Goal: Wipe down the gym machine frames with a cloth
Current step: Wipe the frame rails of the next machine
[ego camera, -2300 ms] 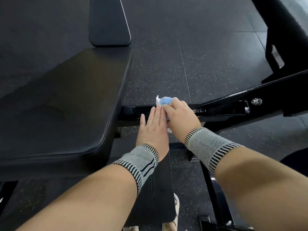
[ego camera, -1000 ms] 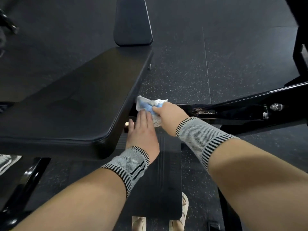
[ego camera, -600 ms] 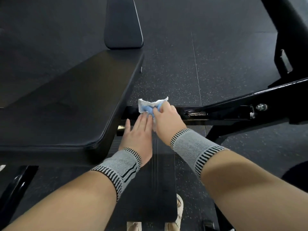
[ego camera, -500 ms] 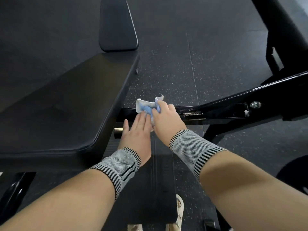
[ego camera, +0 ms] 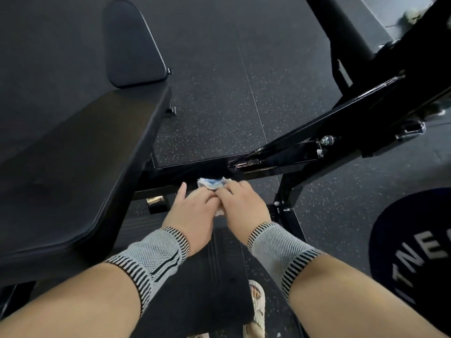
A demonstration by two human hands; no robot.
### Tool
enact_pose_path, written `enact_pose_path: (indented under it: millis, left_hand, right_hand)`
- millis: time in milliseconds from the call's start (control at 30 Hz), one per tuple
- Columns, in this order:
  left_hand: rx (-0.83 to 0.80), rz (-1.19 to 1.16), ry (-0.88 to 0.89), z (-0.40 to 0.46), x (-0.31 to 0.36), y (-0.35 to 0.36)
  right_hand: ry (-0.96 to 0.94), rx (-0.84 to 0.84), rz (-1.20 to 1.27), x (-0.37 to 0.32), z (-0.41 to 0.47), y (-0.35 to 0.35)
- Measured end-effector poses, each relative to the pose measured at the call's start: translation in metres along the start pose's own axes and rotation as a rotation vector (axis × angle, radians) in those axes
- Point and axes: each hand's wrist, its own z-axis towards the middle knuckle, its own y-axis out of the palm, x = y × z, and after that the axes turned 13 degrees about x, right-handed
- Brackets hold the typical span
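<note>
A black steel frame bar (ego camera: pixel 195 168) runs across the view from under the bench pad to an angled beam (ego camera: pixel 341 123) on the right. A crumpled blue and white cloth (ego camera: pixel 211 183) lies against the near side of that bar. My right hand (ego camera: pixel 240 204) grips the cloth with curled fingers. My left hand (ego camera: pixel 192 211) sits right beside it, its fingers bent over the cloth's left part and its thumb up against the bar. Both wrists wear grey knit bands with black stripes.
A wide black bench pad (ego camera: pixel 73 162) fills the left, with a smaller pad (ego camera: pixel 131 45) beyond it. A dark round weight plate (ego camera: pixel 412 242) with white letters lies on the floor at right. My sandalled foot (ego camera: pixel 256 303) stands on a black footplate (ego camera: pixel 214 276) below. The floor is speckled rubber (ego camera: pixel 219 93).
The cloth and both hands have slid a little to the right along the bar and down onto its near face. My left fingers, flat before, now curl over the cloth.
</note>
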Motion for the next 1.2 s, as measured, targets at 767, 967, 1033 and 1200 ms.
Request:
enact_pose_path:
  millis: [767,967,1033,1200]
  left_hand:
    - [-0.096,0.173,-0.169,0.023,0.045,0.028]
    - [-0.098,0.184,-0.176,0.024,0.045,0.028]
    - [-0.087,0.185,-0.18,0.024,0.047,0.028]
    - [-0.085,0.182,-0.185,0.027,0.049,0.025]
  right_hand:
    - [1.412,0.369,0.953,0.059,0.021,-0.017]
    - [1.141,0.524,0.673,0.07,-0.001,-0.04]
    - [0.822,0.464,0.317,0.066,-0.007,-0.039]
    - [0.402,0.105,-0.203,0.074,0.008,-0.036]
